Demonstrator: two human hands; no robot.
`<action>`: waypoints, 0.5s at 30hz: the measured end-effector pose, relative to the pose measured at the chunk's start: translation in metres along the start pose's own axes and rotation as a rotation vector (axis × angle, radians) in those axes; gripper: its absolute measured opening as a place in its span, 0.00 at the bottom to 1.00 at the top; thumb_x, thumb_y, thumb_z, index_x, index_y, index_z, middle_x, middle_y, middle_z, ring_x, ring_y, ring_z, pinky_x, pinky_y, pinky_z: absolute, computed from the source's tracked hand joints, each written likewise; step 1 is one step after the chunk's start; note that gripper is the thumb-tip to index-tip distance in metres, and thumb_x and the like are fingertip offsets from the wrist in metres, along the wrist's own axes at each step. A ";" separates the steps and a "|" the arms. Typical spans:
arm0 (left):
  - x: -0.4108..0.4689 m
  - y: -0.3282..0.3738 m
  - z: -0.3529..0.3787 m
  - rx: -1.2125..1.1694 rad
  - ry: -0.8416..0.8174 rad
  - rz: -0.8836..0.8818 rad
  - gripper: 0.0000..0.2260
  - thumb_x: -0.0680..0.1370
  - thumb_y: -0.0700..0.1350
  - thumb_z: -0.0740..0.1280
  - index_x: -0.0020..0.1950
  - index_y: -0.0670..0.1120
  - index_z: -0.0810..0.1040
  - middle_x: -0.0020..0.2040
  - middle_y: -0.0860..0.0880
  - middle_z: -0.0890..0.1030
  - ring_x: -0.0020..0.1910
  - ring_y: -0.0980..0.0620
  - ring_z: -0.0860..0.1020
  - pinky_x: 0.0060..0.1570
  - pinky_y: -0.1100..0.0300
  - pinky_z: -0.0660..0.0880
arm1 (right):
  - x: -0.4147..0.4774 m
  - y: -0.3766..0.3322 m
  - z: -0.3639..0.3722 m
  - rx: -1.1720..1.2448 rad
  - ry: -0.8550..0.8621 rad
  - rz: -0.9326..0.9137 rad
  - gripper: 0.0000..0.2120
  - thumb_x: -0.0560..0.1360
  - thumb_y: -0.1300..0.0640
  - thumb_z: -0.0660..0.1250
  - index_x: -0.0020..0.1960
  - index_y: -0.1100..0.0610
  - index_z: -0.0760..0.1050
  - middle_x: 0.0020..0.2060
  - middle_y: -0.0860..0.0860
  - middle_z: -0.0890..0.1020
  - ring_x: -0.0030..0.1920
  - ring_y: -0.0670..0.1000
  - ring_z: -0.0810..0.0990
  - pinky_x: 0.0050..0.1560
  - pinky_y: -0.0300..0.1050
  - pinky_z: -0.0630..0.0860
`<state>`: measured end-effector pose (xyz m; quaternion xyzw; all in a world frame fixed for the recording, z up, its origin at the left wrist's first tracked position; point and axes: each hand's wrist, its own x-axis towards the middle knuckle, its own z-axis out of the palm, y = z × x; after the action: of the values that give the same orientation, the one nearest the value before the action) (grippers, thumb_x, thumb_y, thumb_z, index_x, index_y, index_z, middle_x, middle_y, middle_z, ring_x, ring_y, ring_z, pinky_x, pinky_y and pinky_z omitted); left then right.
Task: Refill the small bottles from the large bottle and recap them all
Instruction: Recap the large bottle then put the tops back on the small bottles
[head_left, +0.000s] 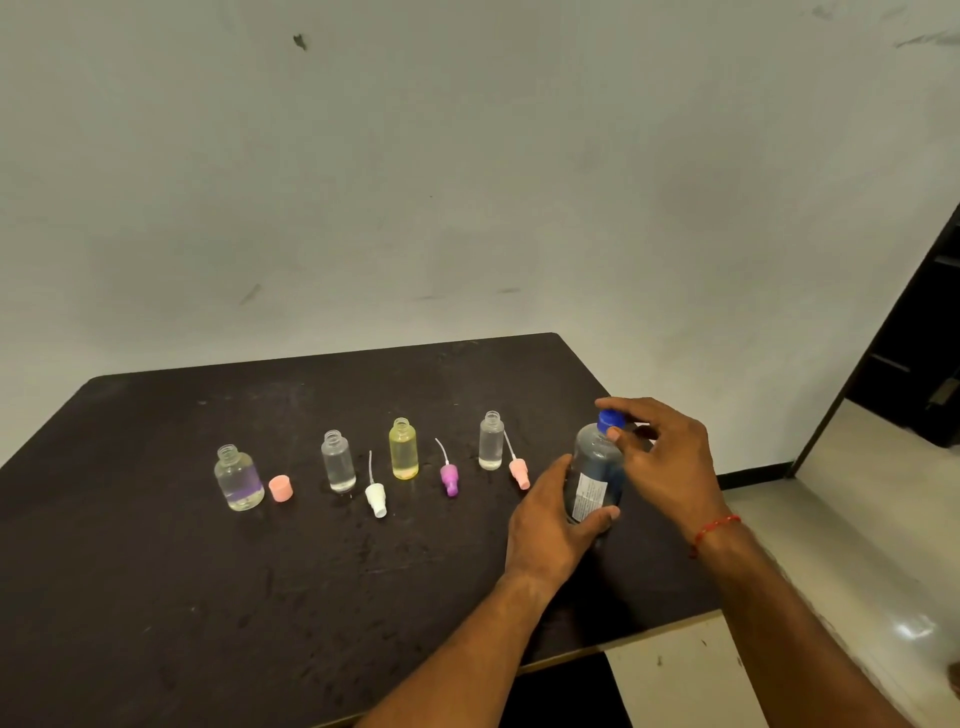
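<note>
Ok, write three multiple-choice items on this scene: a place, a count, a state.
1. The purple spray cap lies: A) between the yellow bottle and the rightmost small bottle; B) on the floor; C) in a hand.
2. Open small bottles standing on the table: A) three; B) four; C) six.
3. The blue cap of the large bottle is: A) lying on the table; B) on the bottle, pinched by the right hand's fingers; C) missing.
Answers: 1 A, it lies flat in that gap. 2 B, four uncapped necks show. 3 B, it sits on top while the left hand grips the body.
</note>
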<state>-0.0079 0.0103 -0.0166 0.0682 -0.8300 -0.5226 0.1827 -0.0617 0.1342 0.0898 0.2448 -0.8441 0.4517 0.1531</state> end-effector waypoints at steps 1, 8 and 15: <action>0.000 0.000 -0.001 -0.003 0.000 -0.001 0.32 0.71 0.65 0.75 0.72 0.61 0.69 0.66 0.61 0.79 0.64 0.60 0.77 0.63 0.53 0.78 | 0.000 0.000 0.001 -0.010 0.013 0.008 0.16 0.72 0.62 0.73 0.60 0.54 0.80 0.56 0.52 0.82 0.52 0.51 0.80 0.59 0.50 0.79; -0.001 0.001 -0.001 -0.003 0.004 -0.001 0.32 0.71 0.63 0.75 0.72 0.61 0.69 0.65 0.61 0.79 0.64 0.59 0.78 0.63 0.53 0.78 | 0.004 -0.002 0.007 -0.071 0.109 0.059 0.17 0.69 0.53 0.77 0.55 0.56 0.79 0.48 0.53 0.82 0.44 0.50 0.79 0.51 0.41 0.78; -0.001 0.002 -0.001 0.003 0.010 0.005 0.31 0.71 0.63 0.75 0.71 0.61 0.70 0.64 0.61 0.80 0.62 0.60 0.78 0.62 0.54 0.78 | 0.001 0.000 0.001 0.038 0.005 -0.017 0.23 0.72 0.60 0.74 0.65 0.49 0.76 0.55 0.44 0.80 0.51 0.45 0.79 0.52 0.33 0.74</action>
<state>-0.0065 0.0103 -0.0150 0.0692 -0.8300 -0.5205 0.1880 -0.0629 0.1330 0.0897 0.2535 -0.8330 0.4669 0.1546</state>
